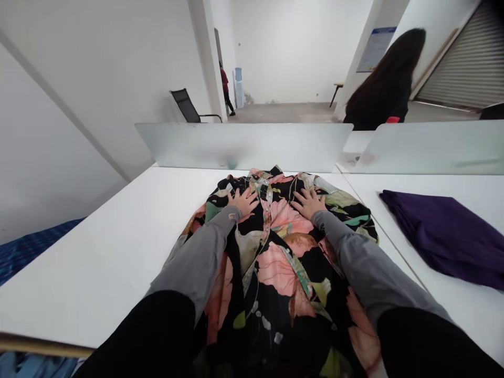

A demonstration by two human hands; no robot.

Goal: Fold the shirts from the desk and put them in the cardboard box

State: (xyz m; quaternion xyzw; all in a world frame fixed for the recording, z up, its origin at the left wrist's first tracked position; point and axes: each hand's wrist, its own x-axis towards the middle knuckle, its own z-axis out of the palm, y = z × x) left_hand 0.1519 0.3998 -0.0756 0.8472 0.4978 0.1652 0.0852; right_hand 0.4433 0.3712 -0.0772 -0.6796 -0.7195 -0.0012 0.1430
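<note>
A black garment with a pink and green floral print, seemingly a shirt or dress with a collar and front placket (275, 262), lies spread front up on the white table. Its collar points toward the far edge, and its lower part runs out of view toward me. My left hand (243, 202) rests flat on the upper left of its front, fingers spread. On the upper right, my right hand (309, 203) lies palm down with fingers apart. Neither hand grips the cloth. Grey sleeves cover both forearms and hide some fabric beneath.
Folded purple cloth (444, 231) lies on the adjoining table at right. Frosted divider panels (252, 147) stand along the far edge. Beyond them are a person with long hair (394, 84), a black chair (186, 105) and a water dispenser (238, 88). Blue fabric (35, 249) shows at left.
</note>
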